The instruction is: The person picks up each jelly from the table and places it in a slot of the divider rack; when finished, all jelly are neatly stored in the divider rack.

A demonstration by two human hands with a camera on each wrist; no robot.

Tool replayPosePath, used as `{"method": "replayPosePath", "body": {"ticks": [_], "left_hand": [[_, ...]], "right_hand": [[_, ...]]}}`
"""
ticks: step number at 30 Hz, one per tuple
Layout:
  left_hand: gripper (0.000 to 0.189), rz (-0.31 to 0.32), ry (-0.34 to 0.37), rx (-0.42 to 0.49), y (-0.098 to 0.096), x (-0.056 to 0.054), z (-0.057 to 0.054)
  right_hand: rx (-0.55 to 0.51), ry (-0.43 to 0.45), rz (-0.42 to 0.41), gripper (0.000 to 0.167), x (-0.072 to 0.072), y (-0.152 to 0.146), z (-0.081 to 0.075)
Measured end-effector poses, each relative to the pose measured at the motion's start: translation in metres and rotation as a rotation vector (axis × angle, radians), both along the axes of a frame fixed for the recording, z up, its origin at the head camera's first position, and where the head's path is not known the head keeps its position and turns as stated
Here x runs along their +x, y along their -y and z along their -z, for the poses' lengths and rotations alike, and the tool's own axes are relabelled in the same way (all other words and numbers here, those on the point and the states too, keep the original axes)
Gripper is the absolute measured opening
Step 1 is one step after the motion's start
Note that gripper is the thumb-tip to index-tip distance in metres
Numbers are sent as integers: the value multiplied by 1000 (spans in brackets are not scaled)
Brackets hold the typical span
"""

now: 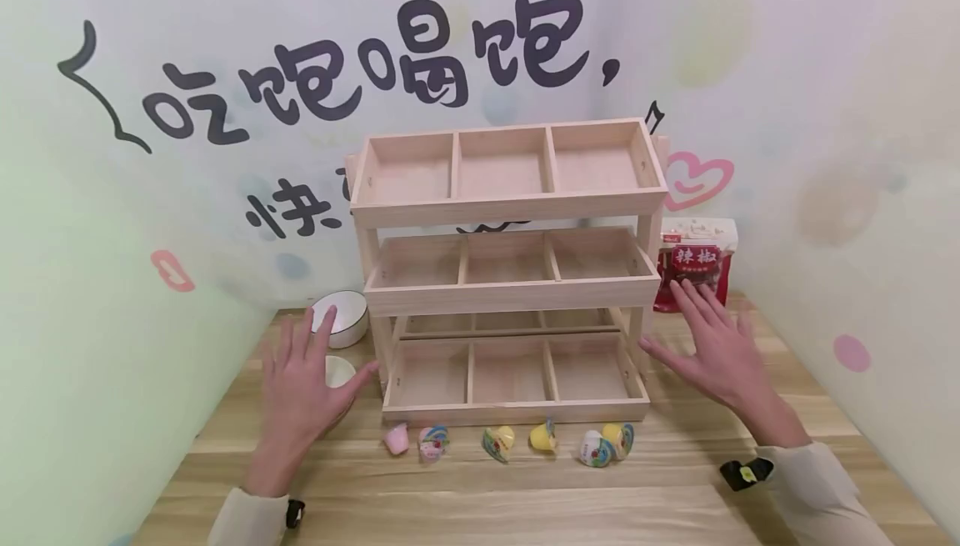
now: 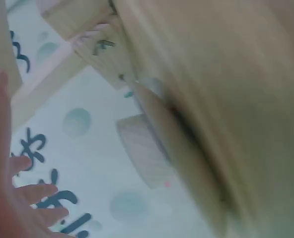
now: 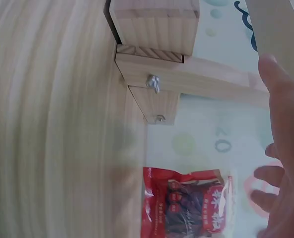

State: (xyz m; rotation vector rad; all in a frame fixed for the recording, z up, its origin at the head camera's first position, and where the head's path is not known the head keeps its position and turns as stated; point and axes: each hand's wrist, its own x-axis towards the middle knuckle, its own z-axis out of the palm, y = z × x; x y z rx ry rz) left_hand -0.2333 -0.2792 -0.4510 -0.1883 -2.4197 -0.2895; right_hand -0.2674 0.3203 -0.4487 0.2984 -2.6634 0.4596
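Observation:
A three-tier wooden rack (image 1: 510,300) stands at the back of the table, each tier split into three compartments. My left hand (image 1: 303,392) hovers beside its left side with fingers spread, holding nothing; in the left wrist view that hand (image 2: 18,198) shows at the left edge. To the right of the rack my right hand (image 1: 716,354) is spread in the same way, also holding nothing. A row of small jelly cups lies before the rack: a pink cup (image 1: 396,439) at the left, a yellow cup (image 1: 542,438) nearer the middle, and several others with printed lids.
A red and white bag of dried chillies (image 1: 696,267) stands behind my right hand, against the wall. Behind my left hand sit a white bowl (image 1: 347,325) and a smaller white dish (image 1: 339,371), partly covered. The wooden table (image 1: 480,504) meets walls at the back and sides.

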Motion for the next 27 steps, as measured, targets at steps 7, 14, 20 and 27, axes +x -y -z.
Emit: {"method": "replayPosePath", "body": {"ticks": [7, 14, 20, 27], "left_hand": [[51, 241, -279, 65, -41, 3, -11], [26, 595, -46, 64, -131, 6, -1], [31, 823, 112, 12, -192, 14, 5], [28, 955, 197, -92, -238, 22, 7]], "right_hand": [[-236, 222, -234, 66, -13, 9, 16], [-337, 308, -275, 59, -18, 8, 35], [-364, 356, -205, 61, -20, 9, 39], [-385, 428, -170, 53, -22, 12, 42]]}}
